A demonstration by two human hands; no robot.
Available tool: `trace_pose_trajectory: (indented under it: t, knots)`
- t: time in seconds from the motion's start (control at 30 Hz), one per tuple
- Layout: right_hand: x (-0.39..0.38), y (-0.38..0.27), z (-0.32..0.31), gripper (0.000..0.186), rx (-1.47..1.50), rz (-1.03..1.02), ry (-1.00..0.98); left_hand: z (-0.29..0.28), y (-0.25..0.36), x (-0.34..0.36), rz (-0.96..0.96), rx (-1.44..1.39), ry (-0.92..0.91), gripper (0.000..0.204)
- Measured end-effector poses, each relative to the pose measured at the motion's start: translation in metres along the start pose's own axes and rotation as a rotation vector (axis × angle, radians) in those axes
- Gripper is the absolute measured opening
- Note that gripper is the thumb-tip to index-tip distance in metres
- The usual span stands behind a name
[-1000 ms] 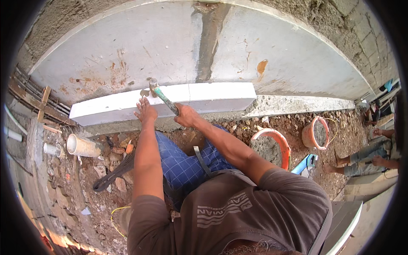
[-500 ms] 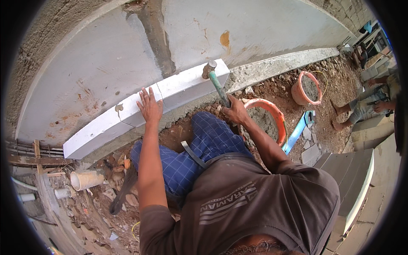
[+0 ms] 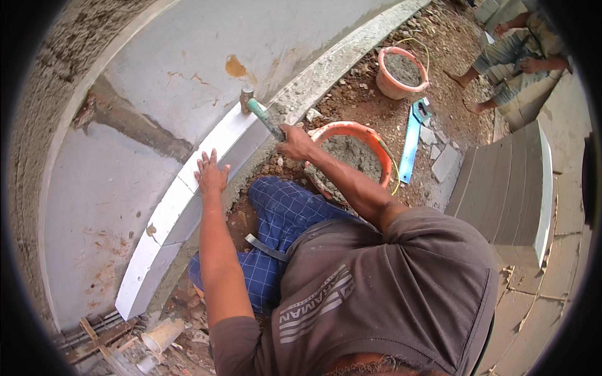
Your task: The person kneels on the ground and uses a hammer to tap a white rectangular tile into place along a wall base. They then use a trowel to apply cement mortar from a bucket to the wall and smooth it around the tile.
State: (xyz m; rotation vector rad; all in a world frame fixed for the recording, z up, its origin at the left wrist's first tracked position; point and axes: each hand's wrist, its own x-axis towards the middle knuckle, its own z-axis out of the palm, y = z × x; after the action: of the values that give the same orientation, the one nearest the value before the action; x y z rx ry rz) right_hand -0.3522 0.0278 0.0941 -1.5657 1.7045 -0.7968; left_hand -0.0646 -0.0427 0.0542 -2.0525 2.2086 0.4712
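Observation:
A row of white lightweight blocks (image 3: 174, 208) lies along the foot of the grey wall, on a bed of mortar. My left hand (image 3: 212, 175) rests on top of the blocks, fingers spread, close to a joint. In my right hand (image 3: 295, 141) is a hammer (image 3: 266, 119) with a green handle, its metal head at the far end of the row, on or just over the block's top. Beside my right forearm stands an orange bucket (image 3: 380, 150) of grey mortar.
A second orange bucket (image 3: 380, 78) of mortar stands farther off. A handsaw (image 3: 411, 143) with a blue blade lies on the rubble. Stacked grey blocks (image 3: 498, 188) are at the right. Another person (image 3: 523, 66) is at the upper right. A pipe piece (image 3: 162, 335) lies lower left.
My view has swung to the right, so the wall and blocks appear turned. The hammer head stays near the row's far end, and my left hand remains on the blocks.

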Motion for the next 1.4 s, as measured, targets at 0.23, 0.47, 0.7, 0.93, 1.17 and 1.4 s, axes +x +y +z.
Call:
trace_pose_trajectory:
  t: [0.23,0.47,0.7,0.93,1.17,1.4]
  knots:
    - [-0.106,0.020,-0.110,0.054,0.315,0.094,0.004,0.017,-0.024,0.023,0.079,-0.003,0.007,0.086]
    - [-0.223,0.101,-0.192,0.035,0.119,0.463,0.543,0.028,-0.039,0.036,0.175,-0.040,0.026,0.090]
    - [-0.315,0.215,-0.185,0.029,0.011,1.000,0.746,0.026,-0.047,0.035,0.146,-0.023,0.007,0.089]
    - [-0.402,0.295,-0.098,0.044,-0.286,1.387,0.576,0.043,-0.053,0.036,0.164,-0.019,-0.006,0.092]
    - [-0.421,0.315,-0.063,0.053,-0.281,1.272,0.534,0.042,-0.052,0.043,0.176,-0.010,0.041,0.097]
    - [-0.427,0.296,-0.134,0.061,0.073,0.908,0.130,0.027,-0.069,0.041,0.250,0.047,0.075,0.094]
